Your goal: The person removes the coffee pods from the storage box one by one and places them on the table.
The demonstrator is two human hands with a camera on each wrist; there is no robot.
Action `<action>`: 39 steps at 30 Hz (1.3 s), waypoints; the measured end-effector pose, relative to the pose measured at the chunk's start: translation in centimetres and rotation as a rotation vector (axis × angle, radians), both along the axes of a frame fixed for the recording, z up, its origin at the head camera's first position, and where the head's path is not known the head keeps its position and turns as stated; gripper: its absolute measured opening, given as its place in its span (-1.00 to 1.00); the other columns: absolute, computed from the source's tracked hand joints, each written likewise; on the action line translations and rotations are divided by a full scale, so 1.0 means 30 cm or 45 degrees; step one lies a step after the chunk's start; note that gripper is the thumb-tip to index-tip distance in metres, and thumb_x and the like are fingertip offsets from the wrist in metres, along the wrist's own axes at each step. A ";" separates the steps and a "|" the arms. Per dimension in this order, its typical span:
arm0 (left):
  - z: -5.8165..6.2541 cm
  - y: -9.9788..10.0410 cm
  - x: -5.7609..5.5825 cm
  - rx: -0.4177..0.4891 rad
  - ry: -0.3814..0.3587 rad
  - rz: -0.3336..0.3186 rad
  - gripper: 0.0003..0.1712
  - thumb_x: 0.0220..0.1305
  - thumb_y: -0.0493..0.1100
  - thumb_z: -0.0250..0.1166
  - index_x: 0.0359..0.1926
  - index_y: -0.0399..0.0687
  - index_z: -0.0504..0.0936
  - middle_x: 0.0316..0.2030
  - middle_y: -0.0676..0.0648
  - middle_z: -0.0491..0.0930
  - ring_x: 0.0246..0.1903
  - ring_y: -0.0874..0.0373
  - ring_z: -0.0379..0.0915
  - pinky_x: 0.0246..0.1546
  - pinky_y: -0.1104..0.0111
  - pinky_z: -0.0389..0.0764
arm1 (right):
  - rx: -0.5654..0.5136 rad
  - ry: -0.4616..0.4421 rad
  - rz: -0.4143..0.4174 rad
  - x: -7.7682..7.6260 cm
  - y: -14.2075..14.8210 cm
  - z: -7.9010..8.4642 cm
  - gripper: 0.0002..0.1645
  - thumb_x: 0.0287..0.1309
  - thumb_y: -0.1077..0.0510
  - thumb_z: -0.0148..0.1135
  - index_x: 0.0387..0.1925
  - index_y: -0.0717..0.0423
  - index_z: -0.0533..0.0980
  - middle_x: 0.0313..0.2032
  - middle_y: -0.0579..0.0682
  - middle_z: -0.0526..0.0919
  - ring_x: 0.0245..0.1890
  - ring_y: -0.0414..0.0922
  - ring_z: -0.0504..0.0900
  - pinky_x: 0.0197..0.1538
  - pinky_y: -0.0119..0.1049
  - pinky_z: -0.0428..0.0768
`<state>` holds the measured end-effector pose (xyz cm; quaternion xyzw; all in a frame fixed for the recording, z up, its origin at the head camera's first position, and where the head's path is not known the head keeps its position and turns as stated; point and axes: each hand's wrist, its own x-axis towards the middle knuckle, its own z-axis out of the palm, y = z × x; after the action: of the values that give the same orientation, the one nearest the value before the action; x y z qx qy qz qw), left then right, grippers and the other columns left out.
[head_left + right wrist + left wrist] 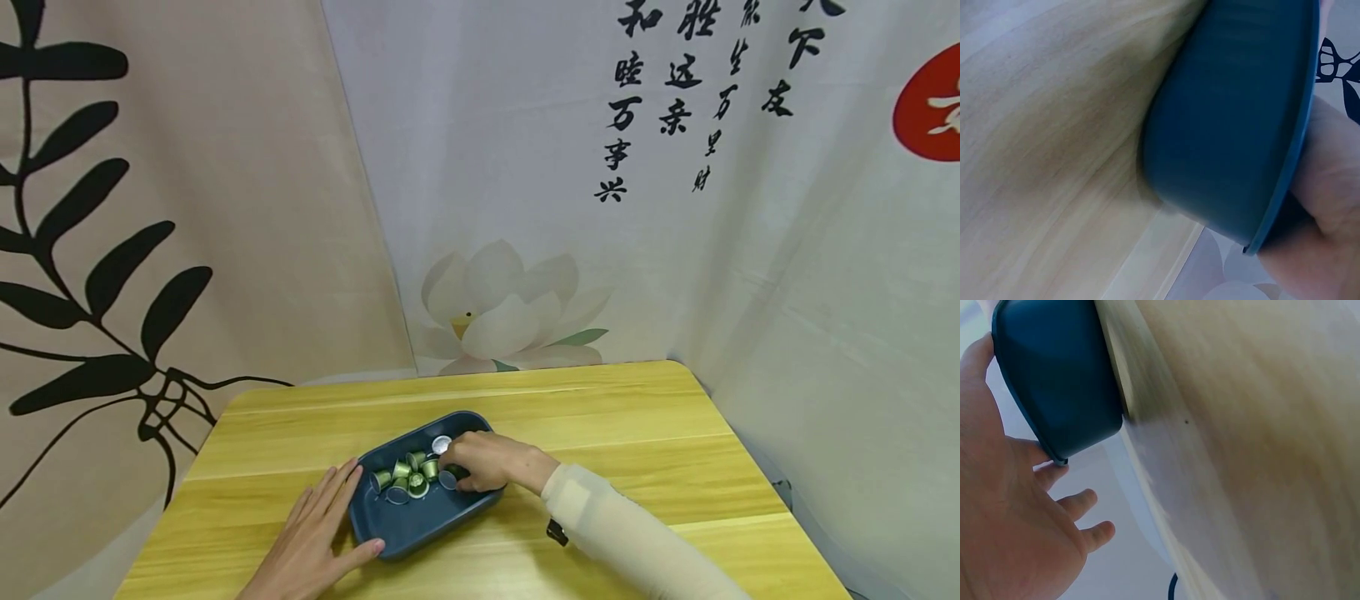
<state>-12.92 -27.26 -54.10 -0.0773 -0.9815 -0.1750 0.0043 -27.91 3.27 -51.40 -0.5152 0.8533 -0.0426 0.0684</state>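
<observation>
A dark blue rectangular tray (pixel 408 533) sits on the table, holding several small green coffee capsules (pixel 417 484), some lying on their sides. A silvery round lid (pixel 441 444) faces up near the far side. My left hand (pixel 318 533) rests against the tray's left end, fingers straight and thumb at the near rim; the left wrist view shows fingertips touching the rim. My right hand (pixel 483 460) reaches over the right end into the tray, its curled fingers and thumb around a dark green capsule (pixel 454 472). Its fingertips are partly hidden; the right wrist view shows mainly the tray's outer wall (pixel 1229 125).
The yellow wooden table (pixel 600 433) spreads around the tray. Behind it hang a beige cloth (pixel 247 208) with dark leaves and a white cloth (pixel 487 125) with lettering and a flower. A small black object (pixel 557 532) shows beneath the right sleeve (pixel 622 525).
</observation>
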 end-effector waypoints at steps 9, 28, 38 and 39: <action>-0.004 -0.001 0.000 0.009 -0.013 0.001 0.40 0.31 0.76 0.27 0.85 0.04 0.12 0.83 -0.18 0.10 0.76 -0.44 0.06 0.62 -0.59 0.17 | -0.018 -0.036 -0.046 0.005 0.002 0.012 -0.63 0.43 0.07 0.58 0.21 -0.02 0.80 0.10 -0.16 0.87 0.00 -0.32 0.76 0.13 -0.42 0.77; -0.002 -0.004 0.000 0.013 -0.054 -0.002 0.43 0.30 0.77 0.25 0.86 0.02 0.08 0.84 -0.19 0.08 0.77 -0.45 0.04 0.63 -0.60 0.13 | -0.173 -0.204 -0.045 0.014 0.049 0.068 -0.50 0.51 0.16 0.41 0.41 0.00 0.70 0.26 -0.05 0.78 0.17 -0.23 0.74 0.23 -0.39 0.76; 0.001 0.000 -0.005 0.027 -0.089 0.001 0.46 0.30 0.78 0.26 0.86 -0.01 0.06 0.84 -0.21 0.04 0.78 -0.46 -0.01 0.65 -0.61 0.08 | -0.340 -0.251 -0.017 0.012 0.097 0.083 -0.53 0.44 0.22 0.44 0.33 0.11 0.71 0.08 -0.03 0.79 -0.10 -0.12 0.67 -0.04 -0.52 0.57; 0.001 0.000 -0.006 0.028 -0.091 0.001 0.46 0.29 0.78 0.26 0.86 0.00 0.05 0.84 -0.21 0.04 0.78 -0.46 -0.02 0.65 -0.61 0.07 | -0.356 -0.259 -0.020 0.014 0.102 0.085 -0.54 0.44 0.22 0.43 0.32 0.10 0.71 0.07 -0.04 0.79 -0.11 -0.09 0.68 -0.05 -0.53 0.57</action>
<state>-13.09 -27.27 -54.07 -0.0706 -0.9791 -0.1885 -0.0297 -27.50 6.34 -48.84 -0.5060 0.8317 -0.2134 0.0815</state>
